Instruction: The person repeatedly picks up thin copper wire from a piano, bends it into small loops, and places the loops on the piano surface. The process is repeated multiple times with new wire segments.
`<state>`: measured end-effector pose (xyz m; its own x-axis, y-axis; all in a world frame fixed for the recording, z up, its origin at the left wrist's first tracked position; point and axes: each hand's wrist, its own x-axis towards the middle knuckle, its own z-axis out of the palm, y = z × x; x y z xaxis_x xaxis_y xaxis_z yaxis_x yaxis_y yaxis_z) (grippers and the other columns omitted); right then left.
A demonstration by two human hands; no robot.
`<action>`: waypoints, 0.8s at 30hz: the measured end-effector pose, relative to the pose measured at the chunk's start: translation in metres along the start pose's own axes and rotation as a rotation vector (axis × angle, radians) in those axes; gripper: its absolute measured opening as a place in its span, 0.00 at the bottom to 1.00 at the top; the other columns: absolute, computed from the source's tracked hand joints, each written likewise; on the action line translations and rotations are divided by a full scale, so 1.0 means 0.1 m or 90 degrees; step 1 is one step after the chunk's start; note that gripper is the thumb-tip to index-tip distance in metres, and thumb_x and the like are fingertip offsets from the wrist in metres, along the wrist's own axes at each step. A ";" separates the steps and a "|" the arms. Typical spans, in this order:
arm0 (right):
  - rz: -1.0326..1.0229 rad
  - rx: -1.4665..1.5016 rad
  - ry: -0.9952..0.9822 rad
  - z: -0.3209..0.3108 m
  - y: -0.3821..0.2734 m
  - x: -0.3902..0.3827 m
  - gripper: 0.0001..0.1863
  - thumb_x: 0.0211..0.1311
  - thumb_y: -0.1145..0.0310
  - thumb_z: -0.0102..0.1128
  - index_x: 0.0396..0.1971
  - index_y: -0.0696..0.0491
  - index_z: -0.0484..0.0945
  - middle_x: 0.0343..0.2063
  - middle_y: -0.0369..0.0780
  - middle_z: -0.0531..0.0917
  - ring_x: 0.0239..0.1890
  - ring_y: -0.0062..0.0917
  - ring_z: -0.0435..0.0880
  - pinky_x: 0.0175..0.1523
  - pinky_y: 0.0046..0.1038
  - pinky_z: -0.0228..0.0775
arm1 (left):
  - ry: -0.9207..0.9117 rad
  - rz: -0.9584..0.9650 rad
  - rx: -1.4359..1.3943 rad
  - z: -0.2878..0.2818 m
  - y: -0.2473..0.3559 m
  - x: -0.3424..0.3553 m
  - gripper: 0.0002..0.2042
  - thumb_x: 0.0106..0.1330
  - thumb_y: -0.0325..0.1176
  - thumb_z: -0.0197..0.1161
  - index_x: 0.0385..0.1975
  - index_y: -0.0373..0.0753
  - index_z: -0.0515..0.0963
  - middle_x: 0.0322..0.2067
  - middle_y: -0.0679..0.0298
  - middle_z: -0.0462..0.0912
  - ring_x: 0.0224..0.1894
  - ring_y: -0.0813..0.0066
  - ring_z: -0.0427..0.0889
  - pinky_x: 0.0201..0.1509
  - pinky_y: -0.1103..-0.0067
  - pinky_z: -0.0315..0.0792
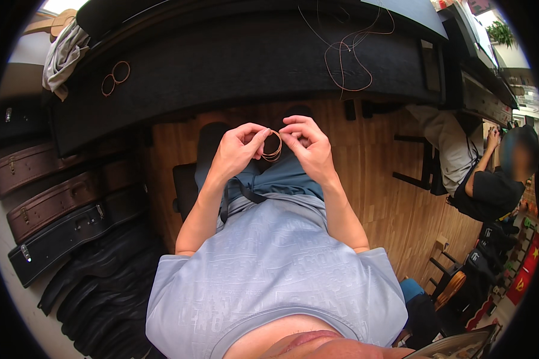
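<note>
Above my lap, a small coil of bronze-coloured instrument string (273,157) hangs between my two hands. My left hand (243,146) pinches the coil's left side between thumb and fingers. At the coil's upper right, my right hand (308,145) has its thumb and forefinger pressed together on the string, the other fingers loosely curled. On the black-covered table ahead, two joined loops of coiled string (115,79) lie at the left. Loose, tangled strings (348,63) spread over the table's right part, one end hanging past its front edge.
The black table (221,66) runs across in front of me. Brown and black instrument cases (54,197) line the left side. A grey cloth (66,57) drapes over the table's left end. At the right, another person (491,179) sits at a bench above the wooden floor (365,179).
</note>
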<state>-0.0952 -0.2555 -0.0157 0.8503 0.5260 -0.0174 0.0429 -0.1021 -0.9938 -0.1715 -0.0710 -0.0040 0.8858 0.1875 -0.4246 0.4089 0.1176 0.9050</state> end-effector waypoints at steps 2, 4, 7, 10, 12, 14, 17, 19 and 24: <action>0.026 0.088 0.043 0.00 0.03 -0.01 0.08 0.68 0.73 0.62 0.43 0.60 0.80 0.38 0.36 0.84 0.25 0.09 0.73 0.28 0.15 0.67 | 0.004 -0.003 0.020 0.00 -0.01 -0.01 0.11 0.73 0.36 0.62 0.42 0.35 0.83 0.21 0.72 0.79 0.24 0.87 0.75 0.29 0.86 0.72; 0.105 0.197 0.069 -0.02 -0.07 0.00 0.08 0.70 0.71 0.61 0.44 0.59 0.79 0.37 0.35 0.84 0.24 0.08 0.72 0.28 0.14 0.65 | -0.002 0.004 0.015 -0.02 0.00 -0.01 0.11 0.73 0.36 0.62 0.42 0.35 0.83 0.21 0.72 0.79 0.24 0.87 0.75 0.29 0.86 0.72; 0.122 0.233 0.072 -0.01 -0.09 0.01 0.13 0.70 0.70 0.61 0.51 0.57 0.77 0.36 0.35 0.85 0.26 0.10 0.75 0.30 0.14 0.68 | -0.006 0.017 -0.005 -0.03 0.01 -0.03 0.10 0.73 0.36 0.62 0.42 0.35 0.83 0.22 0.72 0.79 0.25 0.87 0.76 0.30 0.86 0.72; 0.154 0.212 0.008 -0.01 -0.11 -0.01 0.16 0.69 0.69 0.63 0.53 0.58 0.77 0.35 0.36 0.86 0.27 0.12 0.78 0.31 0.15 0.71 | -0.004 0.032 -0.019 -0.03 0.01 -0.03 0.10 0.73 0.36 0.61 0.43 0.35 0.83 0.23 0.71 0.80 0.25 0.86 0.76 0.30 0.86 0.73; 0.177 0.186 -0.057 -0.02 -0.08 -0.04 0.18 0.67 0.69 0.65 0.54 0.59 0.77 0.36 0.37 0.86 0.29 0.13 0.80 0.33 0.16 0.73 | -0.004 0.043 -0.029 -0.03 0.01 -0.04 0.10 0.73 0.35 0.61 0.43 0.35 0.83 0.23 0.71 0.80 0.26 0.86 0.77 0.31 0.85 0.73; 0.194 0.177 -0.112 -0.01 -0.03 -0.06 0.18 0.66 0.69 0.66 0.53 0.59 0.78 0.37 0.37 0.86 0.31 0.14 0.82 0.34 0.17 0.75 | -0.006 0.054 -0.043 -0.02 0.01 -0.04 0.10 0.73 0.35 0.61 0.44 0.34 0.82 0.24 0.70 0.80 0.26 0.85 0.77 0.31 0.85 0.73; 0.206 0.240 -0.068 0.05 -0.02 -0.07 0.16 0.66 0.70 0.66 0.50 0.61 0.80 0.38 0.40 0.86 0.32 0.17 0.84 0.37 0.20 0.78 | -0.015 0.062 -0.043 -0.02 0.02 -0.04 0.10 0.73 0.34 0.61 0.44 0.34 0.82 0.24 0.69 0.81 0.26 0.85 0.77 0.31 0.85 0.74; 0.205 0.250 -0.057 0.05 -0.04 -0.06 0.15 0.66 0.70 0.66 0.49 0.62 0.80 0.38 0.41 0.86 0.32 0.18 0.84 0.37 0.21 0.79 | -0.003 0.082 -0.060 -0.03 0.00 -0.04 0.10 0.73 0.34 0.61 0.45 0.34 0.82 0.24 0.69 0.81 0.26 0.85 0.78 0.32 0.85 0.74; 0.238 0.258 -0.069 0.02 0.02 -0.08 0.14 0.67 0.71 0.65 0.48 0.63 0.80 0.38 0.43 0.87 0.35 0.22 0.86 0.38 0.23 0.80 | 0.026 0.107 -0.062 -0.04 -0.02 -0.02 0.12 0.74 0.34 0.60 0.50 0.35 0.81 0.26 0.66 0.83 0.28 0.82 0.81 0.33 0.85 0.74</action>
<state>-0.1028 -0.2581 -0.0179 0.7096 0.6018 -0.3665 -0.4740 0.0229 -0.8802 -0.1745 -0.0676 -0.0051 0.9296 0.2511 -0.2698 0.2306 0.1748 0.9572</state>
